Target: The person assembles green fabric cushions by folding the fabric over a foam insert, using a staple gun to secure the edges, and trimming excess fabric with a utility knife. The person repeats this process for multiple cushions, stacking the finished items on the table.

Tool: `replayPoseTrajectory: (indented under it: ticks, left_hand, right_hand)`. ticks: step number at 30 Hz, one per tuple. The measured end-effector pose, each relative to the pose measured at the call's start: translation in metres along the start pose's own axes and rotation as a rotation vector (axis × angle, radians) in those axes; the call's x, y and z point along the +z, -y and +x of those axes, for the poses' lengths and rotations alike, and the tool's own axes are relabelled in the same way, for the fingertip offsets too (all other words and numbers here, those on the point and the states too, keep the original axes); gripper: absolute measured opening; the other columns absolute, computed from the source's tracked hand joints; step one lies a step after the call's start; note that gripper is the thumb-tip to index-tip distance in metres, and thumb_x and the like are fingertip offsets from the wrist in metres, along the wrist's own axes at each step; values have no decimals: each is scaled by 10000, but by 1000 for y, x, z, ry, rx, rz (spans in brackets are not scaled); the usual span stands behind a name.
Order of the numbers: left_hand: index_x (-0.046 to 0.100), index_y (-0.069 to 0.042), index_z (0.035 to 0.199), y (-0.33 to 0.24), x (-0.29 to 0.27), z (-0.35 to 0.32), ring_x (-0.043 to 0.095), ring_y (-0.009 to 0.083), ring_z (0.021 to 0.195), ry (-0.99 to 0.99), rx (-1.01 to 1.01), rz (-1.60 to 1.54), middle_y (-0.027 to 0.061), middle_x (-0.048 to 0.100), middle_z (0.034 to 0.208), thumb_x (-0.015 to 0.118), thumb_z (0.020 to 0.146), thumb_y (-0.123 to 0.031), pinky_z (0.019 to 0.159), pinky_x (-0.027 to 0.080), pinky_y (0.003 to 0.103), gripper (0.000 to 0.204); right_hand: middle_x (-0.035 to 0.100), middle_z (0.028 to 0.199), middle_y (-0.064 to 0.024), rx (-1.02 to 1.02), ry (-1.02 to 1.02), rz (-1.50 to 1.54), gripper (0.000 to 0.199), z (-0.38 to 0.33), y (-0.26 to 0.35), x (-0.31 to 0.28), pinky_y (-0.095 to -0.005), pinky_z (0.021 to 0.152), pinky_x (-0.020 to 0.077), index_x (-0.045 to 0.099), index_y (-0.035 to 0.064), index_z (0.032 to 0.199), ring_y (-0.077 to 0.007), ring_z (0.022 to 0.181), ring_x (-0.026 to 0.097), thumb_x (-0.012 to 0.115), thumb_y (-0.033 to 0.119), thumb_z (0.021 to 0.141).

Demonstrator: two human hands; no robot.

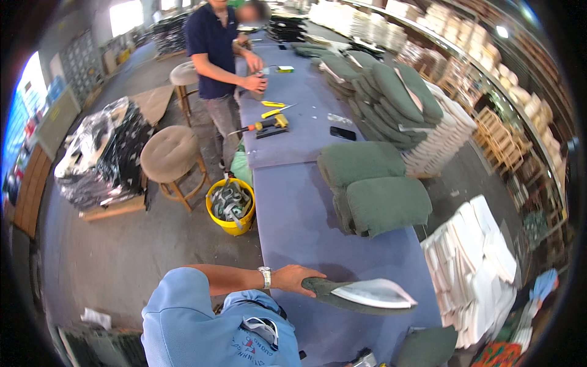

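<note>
- L hand (298, 279): grip clamped on end of 1 green cover, white inside (369, 293), at desk's (293, 208) near end
- R hand out of view — grip can't tell
- Beyond: 2 green piles (388, 199), 1 blk phone (343, 133)
- L of desk: 2 stools (170, 154), 1 yel. bucket (235, 229)

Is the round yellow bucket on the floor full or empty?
The yellow bucket looks full: tangled greyish scraps reach near its rim.

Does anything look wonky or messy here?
The stack of white pads right of the table looks wonky: its layers stick out unevenly. The green cushion in the left hand shows white, maybe an opening.
</note>
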State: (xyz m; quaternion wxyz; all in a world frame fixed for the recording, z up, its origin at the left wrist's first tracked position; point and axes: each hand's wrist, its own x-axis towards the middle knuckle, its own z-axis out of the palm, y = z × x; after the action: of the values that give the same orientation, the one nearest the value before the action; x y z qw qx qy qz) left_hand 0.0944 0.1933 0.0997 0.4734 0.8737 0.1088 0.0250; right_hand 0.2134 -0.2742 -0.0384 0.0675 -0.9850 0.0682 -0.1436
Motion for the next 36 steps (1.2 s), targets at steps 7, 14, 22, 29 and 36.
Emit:
replayPoseTrajectory:
  ticks: [7, 14, 22, 29, 36]
  left_hand:
    - [474, -126, 1523, -4, 40, -31, 550, 317, 1353, -20, 56, 33, 129, 530, 1525, 798, 869, -373, 1128, 455, 442, 770]
    - [388, -178, 1591, 18, 68, -63, 342, 298, 1516, 10, 186, 149, 97, 373, 1643, 791, 881, -305, 1225, 326, 515, 826]
    - [319, -335, 1616, 40, 108, -95, 120, 393, 1580, -62, 124, -9, 141, 184, 1704, 784, 836, -90, 1271, 214, 567, 941]
    - [360, -318, 1611, 66, 71, -89, 44, 346, 1599, 38, 366, -93, 68, 162, 1729, 627, 770, 130, 1289, 178, 541, 991]
    - [440, -313, 1574, 83, -32, -52, 131, 340, 1594, -31, 391, 131, 74, 198, 1721, 626, 666, 139, 1273, 230, 519, 1032]
  right_hand:
    - [637, 1243, -323, 19, -62, 513, 571, 41, -35, 71, -510, 970, 505, 613, -91, 1267, -436, 1104, 636, 652, 391, 964]
    - [694, 1210, -147, 653, 599, 1933, 540, 138, 57, 105, -485, 861, 534, 680, 72, 1216, -317, 1012, 672, 568, 561, 1016]
    - [664, 1268, -166, 300, 1171, 2040, 520, 152, 256, -26, -480, 939, 499, 640, 42, 1276, -331, 1118, 629, 620, 465, 975]
    - [639, 1318, -182, -18, 1415, 2032, 538, 107, 336, -145, -476, 1007, 468, 606, 16, 1329, -343, 1210, 591, 665, 381, 938]
    - [613, 1368, -198, 16, 1255, 2104, 586, 102, 215, -139, -471, 1076, 438, 572, -10, 1381, -354, 1302, 553, 710, 297, 902]
